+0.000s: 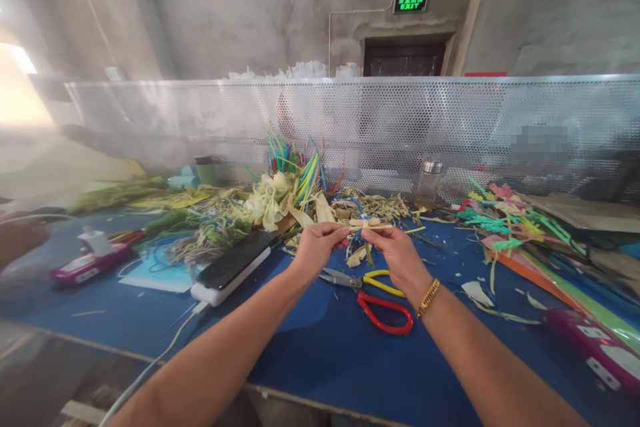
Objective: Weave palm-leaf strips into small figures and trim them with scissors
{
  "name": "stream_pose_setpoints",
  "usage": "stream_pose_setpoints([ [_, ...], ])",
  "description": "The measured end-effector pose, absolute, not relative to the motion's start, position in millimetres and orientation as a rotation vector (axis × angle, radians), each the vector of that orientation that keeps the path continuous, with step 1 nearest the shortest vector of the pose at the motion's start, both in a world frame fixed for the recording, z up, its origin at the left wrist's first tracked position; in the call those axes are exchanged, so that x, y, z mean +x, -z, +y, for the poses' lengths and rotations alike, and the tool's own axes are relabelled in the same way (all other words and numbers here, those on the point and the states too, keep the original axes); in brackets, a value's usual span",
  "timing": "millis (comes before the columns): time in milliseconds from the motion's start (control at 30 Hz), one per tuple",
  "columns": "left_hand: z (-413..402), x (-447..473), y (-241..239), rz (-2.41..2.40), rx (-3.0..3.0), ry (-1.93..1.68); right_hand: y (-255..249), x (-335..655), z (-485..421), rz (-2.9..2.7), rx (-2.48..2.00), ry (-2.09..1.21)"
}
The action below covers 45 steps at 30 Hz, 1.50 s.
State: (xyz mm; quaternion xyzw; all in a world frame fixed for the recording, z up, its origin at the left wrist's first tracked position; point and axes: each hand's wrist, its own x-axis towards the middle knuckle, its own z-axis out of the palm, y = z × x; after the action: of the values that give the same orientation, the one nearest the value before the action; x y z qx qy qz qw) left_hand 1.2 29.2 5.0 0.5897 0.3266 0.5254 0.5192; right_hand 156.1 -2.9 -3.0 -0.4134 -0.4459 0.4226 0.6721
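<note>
Above the blue table, my left hand (pixel 317 248) and my right hand (pixel 400 252) face each other, fingertips pinched. Between them is a small cross-shaped piece of pale husk-like strips (pixel 365 223), with something blue at its middle. Each hand grips one side of it. Parts of the piece are hidden behind the fingers. Just below lies a pair of cutters with grey jaws and looped handles, one yellow and one red (pixel 385 315). A gold bracelet (pixel 429 298) circles my right wrist. Dried husk scraps (pixel 359 255) lie right behind the piece.
Left of my hands, a black phone (pixel 235 259) rests on a white block with a cable. Behind are pale husks (pixel 273 199) and colourful stems (pixel 311 177). Purple power strips (pixel 95 263) lie at both sides. A glass bottle (pixel 429 185) stands by the perforated screen. Another person's blurred hand (pixel 23 240) shows far left.
</note>
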Motion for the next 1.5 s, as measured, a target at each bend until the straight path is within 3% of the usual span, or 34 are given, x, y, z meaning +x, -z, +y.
stream_pose_setpoints([
  [500,20,11,5,0.669,1.251,-1.060,6,150,-3,-1.037,-0.817,-1.025],
  [800,26,13,5,0.635,1.017,-1.166,8,149,-4,-1.094,-0.845,-1.095],
  [1100,26,10,-3,0.606,0.910,-1.184,2,156,-6,-0.990,-0.987,-0.889],
  [1300,25,13,3,0.565,0.935,-1.032,5,154,-3,-0.936,-0.956,-0.931],
  [1500,25,14,4,0.596,1.029,-1.130,5,152,-5,-0.973,-0.965,-0.934],
])
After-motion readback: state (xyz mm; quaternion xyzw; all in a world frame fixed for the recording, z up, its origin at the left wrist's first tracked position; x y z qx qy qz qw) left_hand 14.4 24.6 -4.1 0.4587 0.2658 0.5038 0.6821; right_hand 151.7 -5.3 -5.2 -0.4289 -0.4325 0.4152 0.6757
